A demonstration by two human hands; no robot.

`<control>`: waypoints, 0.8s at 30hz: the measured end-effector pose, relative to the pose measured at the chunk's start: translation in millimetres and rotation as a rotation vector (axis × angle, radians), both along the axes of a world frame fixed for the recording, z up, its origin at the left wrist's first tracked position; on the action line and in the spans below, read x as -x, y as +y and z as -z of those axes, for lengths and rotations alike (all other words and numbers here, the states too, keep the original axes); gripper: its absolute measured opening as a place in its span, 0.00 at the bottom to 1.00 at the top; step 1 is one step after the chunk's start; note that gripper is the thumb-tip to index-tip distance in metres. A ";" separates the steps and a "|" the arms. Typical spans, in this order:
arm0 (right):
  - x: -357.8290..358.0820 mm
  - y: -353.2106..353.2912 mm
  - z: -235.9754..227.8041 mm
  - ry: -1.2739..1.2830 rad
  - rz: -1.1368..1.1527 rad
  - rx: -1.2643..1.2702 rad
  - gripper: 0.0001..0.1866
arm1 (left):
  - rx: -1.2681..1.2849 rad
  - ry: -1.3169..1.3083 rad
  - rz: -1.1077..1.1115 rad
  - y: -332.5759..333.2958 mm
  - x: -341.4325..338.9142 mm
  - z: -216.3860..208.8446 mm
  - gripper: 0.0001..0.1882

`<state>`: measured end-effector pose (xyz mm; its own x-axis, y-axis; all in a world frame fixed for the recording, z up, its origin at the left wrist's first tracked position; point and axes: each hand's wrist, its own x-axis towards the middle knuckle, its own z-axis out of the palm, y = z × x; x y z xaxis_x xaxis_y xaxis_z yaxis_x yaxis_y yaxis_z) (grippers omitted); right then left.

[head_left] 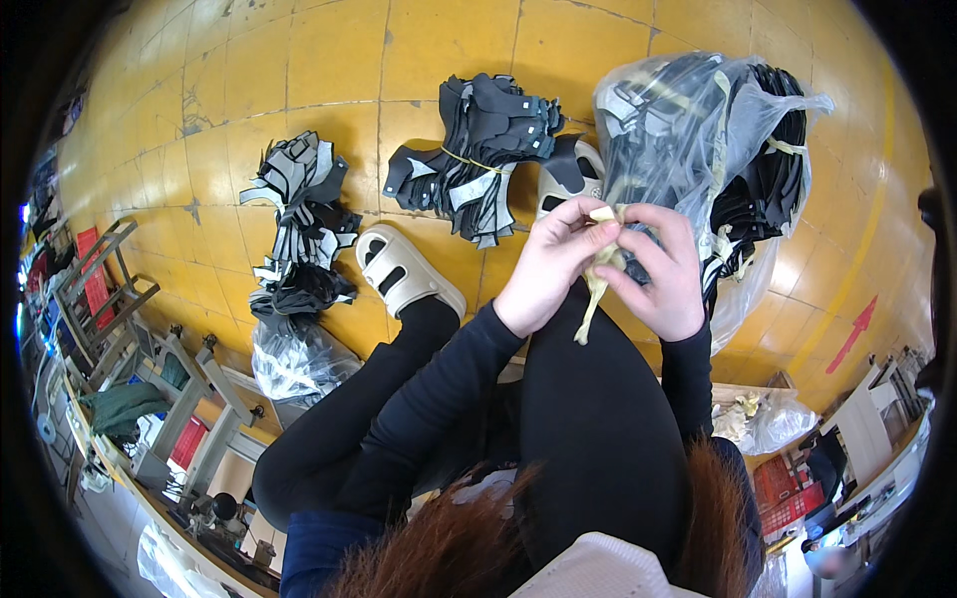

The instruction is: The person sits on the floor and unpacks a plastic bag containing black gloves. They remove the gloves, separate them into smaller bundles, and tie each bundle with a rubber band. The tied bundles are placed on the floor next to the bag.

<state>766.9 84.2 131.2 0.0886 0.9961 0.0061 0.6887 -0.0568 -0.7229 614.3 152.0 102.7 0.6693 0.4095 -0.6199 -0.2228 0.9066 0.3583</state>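
Observation:
Over my right thigh, my left hand point(553, 261) and my right hand point(666, 271) meet, fingertips pinched on a pale yellow cloth strip point(590, 304). One end of the strip hangs down toward my leg, and a short end sticks up between the fingers. Something dark shows behind the fingers of my right hand, mostly hidden. Just beyond my hands lies a clear plastic bag point(658, 115) filled with black and grey cut pieces. Beside it, a stack of black pieces point(783, 149) is bound with a pale strip.
A black bundle point(483, 149) tied with a yellow band lies on the yellow tiled floor. Left of it sits a row of black-and-grey pieces point(304, 224), with a clear bag point(294, 359) below. My beige clog point(411, 271) stands between. Metal frames point(189, 389) stand at the left.

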 end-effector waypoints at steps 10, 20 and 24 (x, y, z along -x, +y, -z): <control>4.2 -3.5 3.9 0.087 0.307 -0.080 0.08 | 0.131 -0.063 -0.086 -4.3 -8.3 -8.7 0.06; -11.9 5.1 -0.8 0.041 0.374 -0.092 0.09 | -0.347 0.021 -0.043 -5.2 -15.8 -16.7 0.20; 14.2 4.3 -2.4 -0.207 -0.009 -0.107 0.12 | -0.148 0.017 -0.067 1.9 -17.0 -18.4 0.23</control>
